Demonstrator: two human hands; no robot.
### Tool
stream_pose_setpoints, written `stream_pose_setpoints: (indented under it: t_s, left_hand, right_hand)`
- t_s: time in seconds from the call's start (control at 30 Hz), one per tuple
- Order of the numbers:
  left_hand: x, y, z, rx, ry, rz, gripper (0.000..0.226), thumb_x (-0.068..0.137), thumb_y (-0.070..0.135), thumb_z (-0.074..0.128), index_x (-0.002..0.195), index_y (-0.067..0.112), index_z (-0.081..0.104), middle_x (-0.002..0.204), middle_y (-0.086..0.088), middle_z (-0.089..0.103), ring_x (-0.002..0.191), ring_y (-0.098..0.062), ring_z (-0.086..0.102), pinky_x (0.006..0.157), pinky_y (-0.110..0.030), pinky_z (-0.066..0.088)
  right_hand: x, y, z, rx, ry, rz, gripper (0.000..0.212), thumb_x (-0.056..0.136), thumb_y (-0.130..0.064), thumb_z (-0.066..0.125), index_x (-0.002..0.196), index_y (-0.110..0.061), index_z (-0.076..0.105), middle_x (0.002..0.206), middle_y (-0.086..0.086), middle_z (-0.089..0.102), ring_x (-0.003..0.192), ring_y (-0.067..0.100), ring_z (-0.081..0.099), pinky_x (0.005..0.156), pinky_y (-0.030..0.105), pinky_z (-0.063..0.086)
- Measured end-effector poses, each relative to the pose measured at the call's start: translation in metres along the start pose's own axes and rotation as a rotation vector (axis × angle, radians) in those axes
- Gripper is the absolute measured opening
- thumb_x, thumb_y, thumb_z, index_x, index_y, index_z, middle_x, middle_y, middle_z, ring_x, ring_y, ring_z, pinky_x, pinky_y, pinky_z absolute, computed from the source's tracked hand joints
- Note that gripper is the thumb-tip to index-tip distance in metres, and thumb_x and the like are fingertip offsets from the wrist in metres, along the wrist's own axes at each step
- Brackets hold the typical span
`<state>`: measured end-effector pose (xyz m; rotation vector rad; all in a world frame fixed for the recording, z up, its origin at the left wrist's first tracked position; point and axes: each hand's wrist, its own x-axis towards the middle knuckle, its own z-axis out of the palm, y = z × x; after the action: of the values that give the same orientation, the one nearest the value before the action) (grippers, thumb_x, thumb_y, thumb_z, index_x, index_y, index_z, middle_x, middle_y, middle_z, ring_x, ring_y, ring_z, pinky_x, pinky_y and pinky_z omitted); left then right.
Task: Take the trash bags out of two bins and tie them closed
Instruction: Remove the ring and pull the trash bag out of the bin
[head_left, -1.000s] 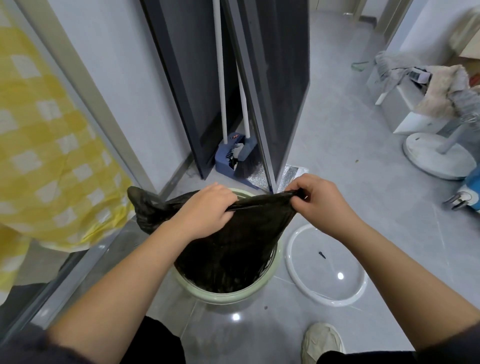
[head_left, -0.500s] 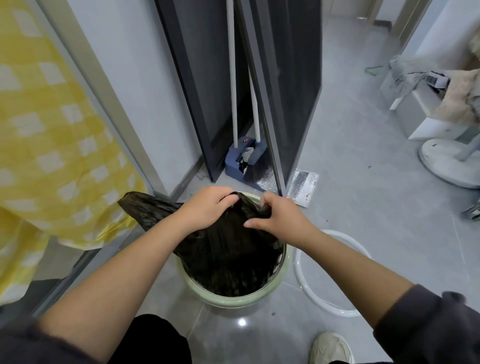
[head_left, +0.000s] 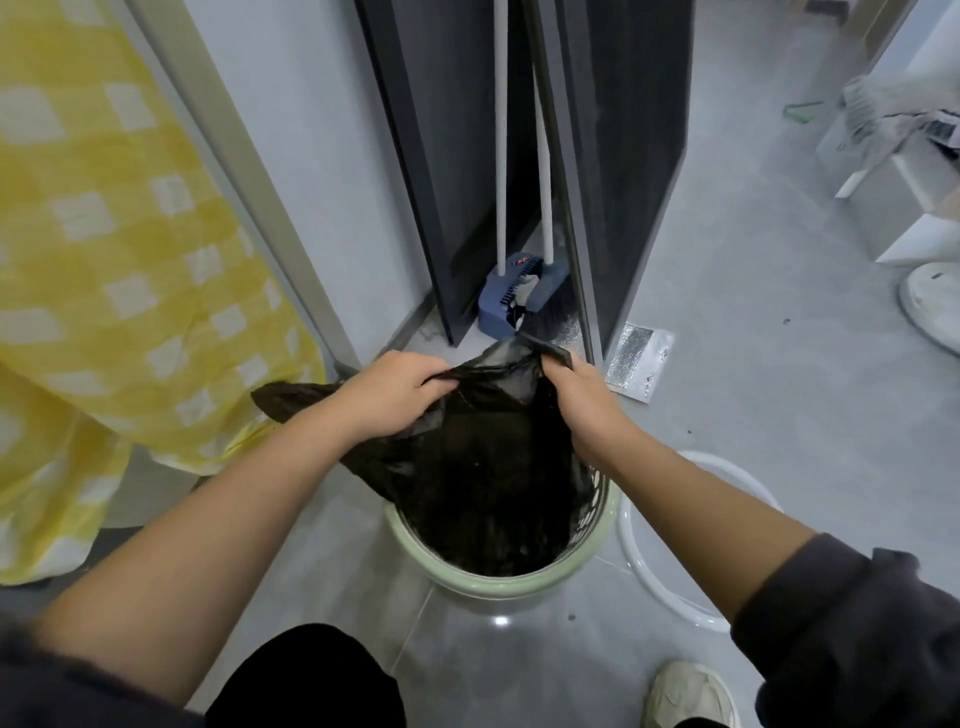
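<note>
Soft, even indoor light; one small ceiling glare spot on my floor (head_left: 501, 620). Wide-angle bending at edges. Far right corner blurred; shadows faint.

Looking like a home, prob. a hallway or utility corner. A yellow checked cloth (head_left: 119, 270) is hanging at left, a blue dustpan (head_left: 511, 304) w/ broom is standing tucked beside a dark door panel (head_left: 628, 156), and a small green bin (head_left: 519, 574) is sitting on the grey tiled floor (head_left: 753, 322). Clothes are lying heaped on white furniture (head_left: 904, 171) at far right, though blurred.
</note>
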<state>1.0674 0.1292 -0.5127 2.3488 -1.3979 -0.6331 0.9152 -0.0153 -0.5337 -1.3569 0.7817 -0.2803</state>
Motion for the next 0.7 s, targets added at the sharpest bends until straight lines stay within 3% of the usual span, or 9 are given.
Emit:
stream_pose_setpoints:
  t_s: [0.07, 0.13, 0.23, 0.33, 0.43, 0.53, 0.6, 0.7]
  left_hand:
    - [0.003, 0.006, 0.007, -0.002, 0.041, 0.014, 0.03, 0.096, 0.032, 0.049, 0.066, 0.026, 0.05, 0.067, 0.007, 0.055, 0.071, -0.016, 0.055, 0.063, -0.035, 0.04]
    - [0.007, 0.009, 0.011, 0.034, 0.063, 0.022, 0.034, 0.095, 0.033, 0.051, 0.061, 0.028, 0.046, 0.064, 0.009, 0.052, 0.069, -0.015, 0.052, 0.064, -0.036, 0.041]
    - [0.014, 0.001, 0.009, 0.051, 0.059, -0.013, 0.035, 0.093, 0.035, 0.053, 0.059, 0.029, 0.047, 0.062, 0.007, 0.052, 0.068, -0.016, 0.051, 0.063, -0.036, 0.04]
    - [0.016, -0.008, 0.009, 0.078, 0.051, -0.005, 0.031, 0.09, 0.045, 0.051, 0.064, 0.028, 0.055, 0.066, 0.004, 0.057, 0.071, -0.017, 0.055, 0.065, -0.037, 0.045]
    - [0.014, -0.011, 0.005, 0.131, 0.002, 0.04, 0.035, 0.085, 0.062, 0.047, 0.063, 0.035, 0.051, 0.063, 0.009, 0.056, 0.066, -0.01, 0.054, 0.063, -0.036, 0.045]
    - [0.005, -0.019, -0.004, 0.26, -0.088, 0.047, 0.036, 0.078, 0.071, 0.05, 0.071, 0.036, 0.056, 0.065, 0.007, 0.061, 0.065, -0.008, 0.056, 0.059, -0.033, 0.046]
    - [0.0, -0.028, -0.011, 0.331, -0.099, 0.05, 0.032, 0.084, 0.06, 0.053, 0.076, 0.03, 0.06, 0.071, 0.005, 0.062, 0.069, -0.014, 0.057, 0.062, -0.034, 0.045]
    - [-0.002, -0.03, -0.016, 0.189, -0.071, 0.015, 0.026, 0.093, 0.036, 0.053, 0.072, 0.023, 0.056, 0.072, 0.003, 0.054, 0.073, -0.016, 0.053, 0.062, -0.029, 0.035]
  right_hand:
    - [0.0, 0.001, 0.013, -0.068, 0.002, 0.006, 0.024, 0.096, -0.022, 0.044, 0.084, -0.02, 0.064, 0.089, 0.0, 0.067, 0.091, 0.019, 0.063, 0.083, 0.033, 0.048]
    - [0.0, 0.004, 0.018, -0.24, -0.008, -0.101, 0.022, 0.095, -0.023, 0.041, 0.082, -0.019, 0.059, 0.085, -0.001, 0.061, 0.084, 0.014, 0.056, 0.076, 0.031, 0.042]
    - [0.0, 0.012, 0.012, -0.398, -0.131, -0.237, 0.017, 0.092, -0.038, 0.05, 0.089, -0.022, 0.053, 0.087, -0.005, 0.059, 0.086, 0.013, 0.056, 0.077, 0.032, 0.041]
    - [0.006, 0.02, 0.007, -0.62, -0.22, -0.356, 0.03, 0.085, -0.049, 0.06, 0.096, -0.022, 0.061, 0.089, -0.005, 0.067, 0.083, 0.01, 0.061, 0.078, 0.031, 0.046]
    - [0.015, 0.024, 0.008, -0.522, -0.171, -0.352, 0.037, 0.094, -0.041, 0.051, 0.087, -0.008, 0.066, 0.08, 0.006, 0.068, 0.072, 0.01, 0.056, 0.076, 0.036, 0.047]
    - [0.019, 0.023, 0.005, -0.36, -0.09, -0.213, 0.051, 0.095, -0.048, 0.044, 0.079, 0.0, 0.055, 0.074, 0.003, 0.053, 0.071, 0.012, 0.049, 0.07, 0.033, 0.04]
    - [0.018, 0.022, 0.005, -0.296, -0.058, -0.13, 0.051, 0.095, -0.049, 0.042, 0.082, -0.001, 0.052, 0.077, 0.003, 0.052, 0.074, 0.013, 0.051, 0.072, 0.033, 0.04]
    - [0.018, 0.019, 0.012, -0.22, -0.036, -0.08, 0.031, 0.098, -0.039, 0.043, 0.083, -0.015, 0.055, 0.079, -0.002, 0.059, 0.075, 0.009, 0.056, 0.072, 0.027, 0.043]
